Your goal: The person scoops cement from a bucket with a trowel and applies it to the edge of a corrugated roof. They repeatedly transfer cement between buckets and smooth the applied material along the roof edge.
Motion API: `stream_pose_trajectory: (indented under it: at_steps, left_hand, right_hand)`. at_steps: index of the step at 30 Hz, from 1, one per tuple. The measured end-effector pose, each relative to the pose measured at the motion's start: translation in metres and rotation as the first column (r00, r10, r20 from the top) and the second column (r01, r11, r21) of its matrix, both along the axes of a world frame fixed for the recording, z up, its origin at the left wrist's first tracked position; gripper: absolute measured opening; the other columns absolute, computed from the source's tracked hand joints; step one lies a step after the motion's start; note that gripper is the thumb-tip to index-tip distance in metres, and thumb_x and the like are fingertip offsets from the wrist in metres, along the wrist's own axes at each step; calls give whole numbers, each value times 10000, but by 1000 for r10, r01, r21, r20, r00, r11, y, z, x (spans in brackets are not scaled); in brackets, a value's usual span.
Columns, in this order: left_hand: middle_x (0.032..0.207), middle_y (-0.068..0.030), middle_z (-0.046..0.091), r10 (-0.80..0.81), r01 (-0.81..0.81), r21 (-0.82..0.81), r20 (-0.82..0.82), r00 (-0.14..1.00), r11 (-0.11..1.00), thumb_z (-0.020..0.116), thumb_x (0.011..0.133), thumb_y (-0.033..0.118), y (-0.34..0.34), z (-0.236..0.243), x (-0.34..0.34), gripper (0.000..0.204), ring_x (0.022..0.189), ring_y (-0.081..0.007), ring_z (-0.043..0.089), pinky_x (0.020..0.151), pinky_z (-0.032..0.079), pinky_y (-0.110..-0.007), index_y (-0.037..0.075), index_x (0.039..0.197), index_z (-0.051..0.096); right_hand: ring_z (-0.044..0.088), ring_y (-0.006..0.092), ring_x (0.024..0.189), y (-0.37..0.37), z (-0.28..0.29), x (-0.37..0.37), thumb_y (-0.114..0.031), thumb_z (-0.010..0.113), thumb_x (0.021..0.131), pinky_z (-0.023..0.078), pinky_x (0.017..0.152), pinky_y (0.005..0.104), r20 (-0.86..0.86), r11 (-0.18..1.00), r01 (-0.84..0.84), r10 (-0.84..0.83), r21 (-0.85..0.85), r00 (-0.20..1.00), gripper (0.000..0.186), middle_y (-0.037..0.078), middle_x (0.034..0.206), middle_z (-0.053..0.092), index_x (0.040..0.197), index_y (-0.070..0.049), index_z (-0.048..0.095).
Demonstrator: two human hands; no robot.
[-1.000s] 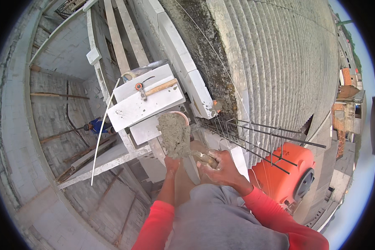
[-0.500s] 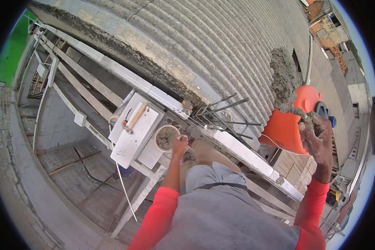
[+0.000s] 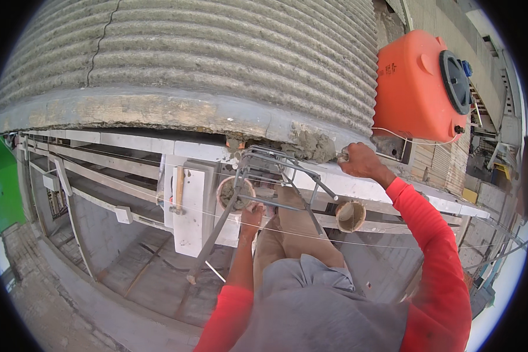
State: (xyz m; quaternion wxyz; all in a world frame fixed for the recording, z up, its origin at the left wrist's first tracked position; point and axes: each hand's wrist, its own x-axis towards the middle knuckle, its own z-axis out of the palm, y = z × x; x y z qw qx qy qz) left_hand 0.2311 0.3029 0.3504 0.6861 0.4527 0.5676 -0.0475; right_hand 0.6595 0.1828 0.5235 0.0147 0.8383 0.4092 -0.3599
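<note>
My left hand (image 3: 252, 215) grips the rim of a small bucket (image 3: 220, 196) holding grey mortar (image 3: 239, 192), close to my legs. My right hand (image 3: 364, 162) is closed at the white block wall's top, right beside wet mortar (image 3: 312, 145) spread along the roof edge. It holds a mortar-coated trowel, mostly hidden by the fingers and the mortar. Between my hands, a steel rebar cage (image 3: 271, 157) sticks up from the wall and crosses in front of the bucket.
A hammer (image 3: 179, 189) lies on white blocks (image 3: 195, 205) at left. A second bucket (image 3: 350, 216) stands right of my legs. Beyond the wall are a corrugated roof (image 3: 234, 53) and an orange tank (image 3: 408, 88). A thin string crosses the view; a deep drop shows at lower left.
My right hand has come down and left from beside the tank to the wall top; the mortar lump raised with it now lies at the roof edge. My left hand stays on the bucket. The view has turned.
</note>
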Motion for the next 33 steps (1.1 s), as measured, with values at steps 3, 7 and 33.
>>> stream_pose_trajectory:
  at_steps: [3, 7, 33]
  left_hand:
    - [1061, -146, 794, 13, -14, -24, -38, 999, 1000, 637, 1082, 206, -7, -6, -32, 369, 937, -191, 779, 788, 596, -306, -71, 1323, 678]
    - [1057, -169, 789, -31, 31, 0, -150, 988, 1000, 644, 1080, 184, -19, -18, -98, 365, 926, -216, 780, 802, 602, -309, -90, 1321, 666]
    - [1049, -83, 778, 252, -287, -146, -217, 943, 947, 618, 1098, 220, -21, 4, -131, 292, 892, -162, 754, 724, 558, -296, 22, 1308, 666]
  right_hand:
    - [753, 454, 995, 23, -53, -33, -235, 751, 804, 612, 897, 519, 47, 995, -43, 48, -91, 998, 334, 295, 1028, 761, 998, 36, 771]
    - [748, 460, 1034, 46, -90, -59, -214, 784, 775, 615, 930, 508, 0, 988, 47, -47, -148, 999, 353, 290, 1023, 756, 1029, 30, 761]
    - [765, 416, 967, 37, -55, -59, -182, 752, 764, 615, 858, 501, 50, 994, 30, -25, -101, 998, 254, 243, 1022, 774, 949, -14, 798]
